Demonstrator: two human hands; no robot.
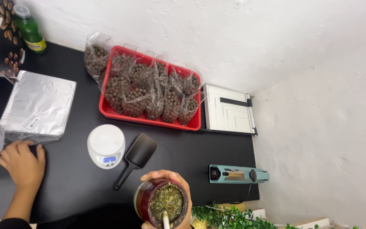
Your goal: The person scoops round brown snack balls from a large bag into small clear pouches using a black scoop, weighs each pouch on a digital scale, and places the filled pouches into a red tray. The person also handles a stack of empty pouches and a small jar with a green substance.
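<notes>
From the head camera, the round white kitchen scale (106,146) on the black table (200,152) serves as the landmark. Below and to the right of it, at the bottom edge of the view, the right hand (166,178) wraps around a dark red mate cup (162,203) filled with green chopped herb, a pale straw (165,218) standing in it. The fingers curl over the far rim and side, closed on the cup and holding it upright and close to the body.

The cup looks rigid and smooth-walled, probably of moderate weight with its full load. It is open at the top, so it would spill if tipped. A grasp around the wall, as here, seems the sound place to take it.

Left of the scale, the left hand (22,163) rests palm down on the table, fingers loosely bent and together, holding nothing, just below a stack of silver foil pouches (39,106). Its forearm runs down toward the bottom left corner.

Just right of the scale lies a black scoop (137,156). Above the scale sits a red tray (149,118) of clear bags of brown pellets (138,87), with a white paper trimmer (228,110) to the tray's right. A teal heat sealer (238,174) lies well to the right of the scale.
</notes>
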